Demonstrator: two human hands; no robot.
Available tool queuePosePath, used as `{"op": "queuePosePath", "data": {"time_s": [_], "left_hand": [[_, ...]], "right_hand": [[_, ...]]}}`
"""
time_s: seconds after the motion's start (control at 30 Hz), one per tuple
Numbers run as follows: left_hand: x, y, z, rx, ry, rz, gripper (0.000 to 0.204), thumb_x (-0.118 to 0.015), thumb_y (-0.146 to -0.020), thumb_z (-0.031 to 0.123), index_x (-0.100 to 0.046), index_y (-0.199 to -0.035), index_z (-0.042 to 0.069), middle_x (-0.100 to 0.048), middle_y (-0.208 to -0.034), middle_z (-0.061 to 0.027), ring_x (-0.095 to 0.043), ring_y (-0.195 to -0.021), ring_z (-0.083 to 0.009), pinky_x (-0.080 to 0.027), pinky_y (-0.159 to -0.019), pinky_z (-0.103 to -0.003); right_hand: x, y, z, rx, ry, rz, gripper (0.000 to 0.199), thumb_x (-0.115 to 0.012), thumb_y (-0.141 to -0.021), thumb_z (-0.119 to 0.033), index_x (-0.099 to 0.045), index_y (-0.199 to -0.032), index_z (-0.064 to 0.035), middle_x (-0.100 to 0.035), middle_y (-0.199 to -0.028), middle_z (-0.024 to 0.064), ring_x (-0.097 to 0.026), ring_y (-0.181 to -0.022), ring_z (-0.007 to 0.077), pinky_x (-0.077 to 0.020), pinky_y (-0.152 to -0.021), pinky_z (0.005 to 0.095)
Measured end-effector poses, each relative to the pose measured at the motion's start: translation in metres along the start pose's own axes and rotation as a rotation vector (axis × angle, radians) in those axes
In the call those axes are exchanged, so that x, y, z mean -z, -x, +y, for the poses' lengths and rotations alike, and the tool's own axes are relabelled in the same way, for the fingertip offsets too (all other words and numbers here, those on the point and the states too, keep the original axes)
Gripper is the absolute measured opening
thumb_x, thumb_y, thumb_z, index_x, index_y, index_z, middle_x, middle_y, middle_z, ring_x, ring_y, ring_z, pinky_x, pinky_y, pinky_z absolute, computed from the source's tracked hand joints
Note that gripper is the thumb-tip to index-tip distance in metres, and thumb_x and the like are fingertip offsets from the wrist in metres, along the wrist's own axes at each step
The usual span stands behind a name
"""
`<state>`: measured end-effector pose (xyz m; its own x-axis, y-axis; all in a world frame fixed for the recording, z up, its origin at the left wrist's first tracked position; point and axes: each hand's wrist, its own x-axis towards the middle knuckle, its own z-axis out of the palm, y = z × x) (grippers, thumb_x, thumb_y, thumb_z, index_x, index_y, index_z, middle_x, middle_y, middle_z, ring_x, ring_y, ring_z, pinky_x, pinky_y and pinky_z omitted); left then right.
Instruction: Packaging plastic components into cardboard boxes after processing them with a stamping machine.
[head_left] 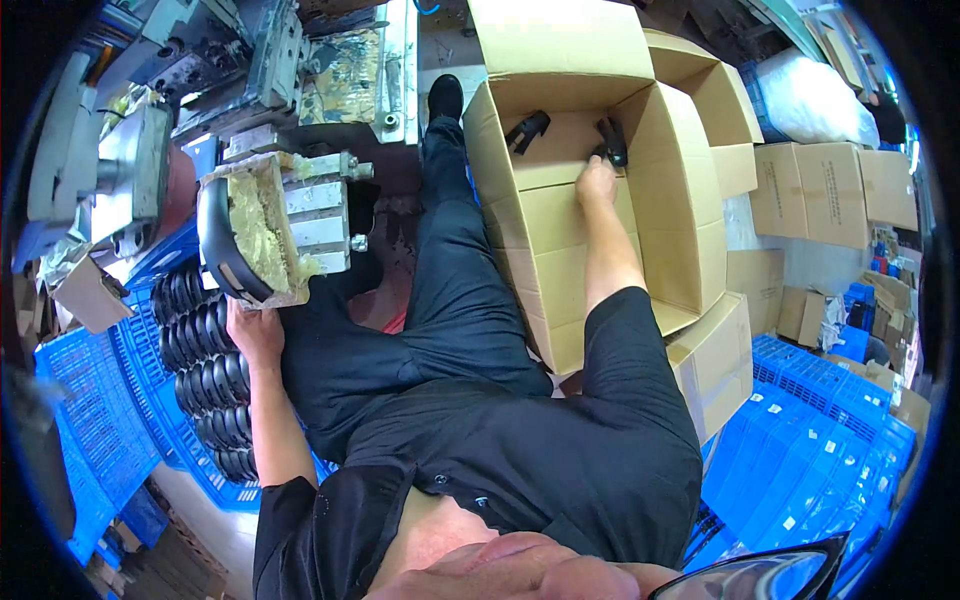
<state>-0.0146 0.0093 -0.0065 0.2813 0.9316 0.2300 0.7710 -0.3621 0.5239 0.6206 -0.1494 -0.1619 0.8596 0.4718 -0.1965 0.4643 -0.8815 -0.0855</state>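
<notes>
A glossy black curved plastic part (228,245) rests against a yellowish padded block on a metal fixture (320,215) at the left. My left hand (258,335) is at the lower end of that part, its fingers hidden beneath the block. Inside an open cardboard box (560,225), my right hand (597,182) reaches toward the far end, fingers closed on a black curved part (612,140) by the right wall. A second black part (527,131) lies near the box's far left corner.
Rows of black curved parts (205,345) fill a blue crate (150,400) at my left. Heavy machinery (240,70) stands at the far left. More cardboard boxes (810,190) and stacked blue crates (800,450) are on the right. My legs (455,260) lie between the fixture and the box.
</notes>
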Motion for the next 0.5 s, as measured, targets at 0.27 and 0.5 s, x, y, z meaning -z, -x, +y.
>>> {"op": "queuePosePath", "data": {"time_s": [0.27, 0.5], "left_hand": [[-0.012, -0.009, 0.025, 0.018, 0.039, 0.099, 0.014, -0.071, -0.093, 0.019, -0.069, -0.097, 0.005, -0.071, -0.094, -0.0161, -0.069, -0.09, -0.0386, -0.055, -0.079, -0.045], [0.017, 0.018, 0.006, 0.01, 0.078, 0.227, 0.014, -0.073, -0.089, 0.02, -0.072, -0.096, 0.008, -0.072, -0.093, -0.0125, -0.071, -0.092, -0.0345, -0.057, -0.082, -0.046]], "right_hand": [[-0.025, 0.043, 0.049, -0.067, -0.671, -0.183, 0.029, -0.07, -0.099, -0.031, -0.068, -0.111, -0.0052, -0.072, -0.094, 0.0105, -0.069, -0.088, 0.0247, -0.0564, -0.076, 0.0433], [0.09, 0.173, -0.026, -0.119, -1.656, -0.234, 0.02, -0.054, -0.109, -0.021, -0.069, -0.115, -0.0085, -0.073, -0.103, 0.0046, -0.068, -0.093, 0.0168, -0.0533, -0.084, 0.0371]]}}
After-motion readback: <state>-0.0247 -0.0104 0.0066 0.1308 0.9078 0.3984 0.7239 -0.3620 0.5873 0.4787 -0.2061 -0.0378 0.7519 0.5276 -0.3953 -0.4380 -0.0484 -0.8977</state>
